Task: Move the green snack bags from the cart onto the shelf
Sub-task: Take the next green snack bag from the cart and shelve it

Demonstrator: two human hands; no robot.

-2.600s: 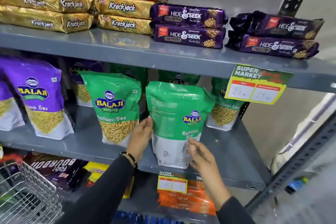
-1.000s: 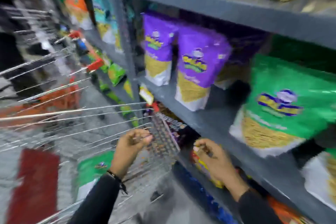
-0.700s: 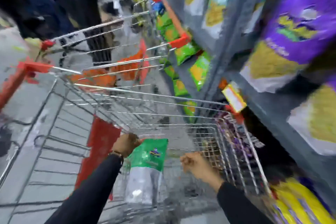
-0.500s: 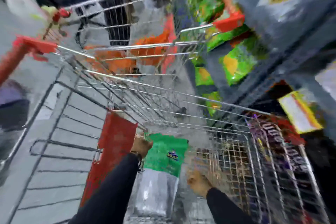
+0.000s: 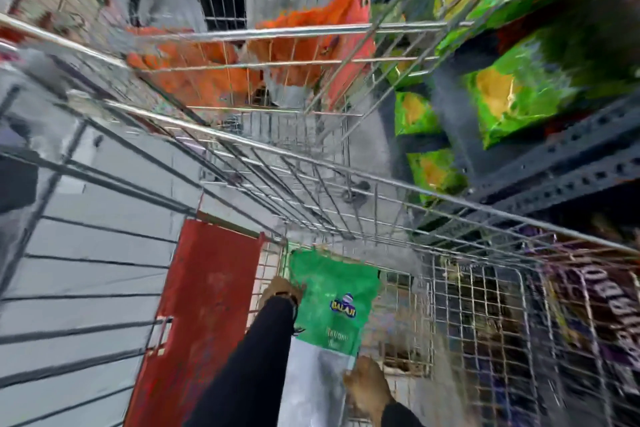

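Hands reach down into a wire cart [image 5: 346, 180] beside a grey shelf [image 5: 554, 163]. A green snack bag [image 5: 332, 302] with a silver lower half lies inside the cart near its left wall, next to a red panel [image 5: 207, 315]. The left hand [image 5: 280, 289], in a black sleeve, touches the bag's upper left edge; blur hides whether its fingers have closed on it. The right hand [image 5: 365, 388] sits at the bag's lower right corner, fingers curled, though a firm grip cannot be told. Bright green packets [image 5: 526, 94] line the shelf.
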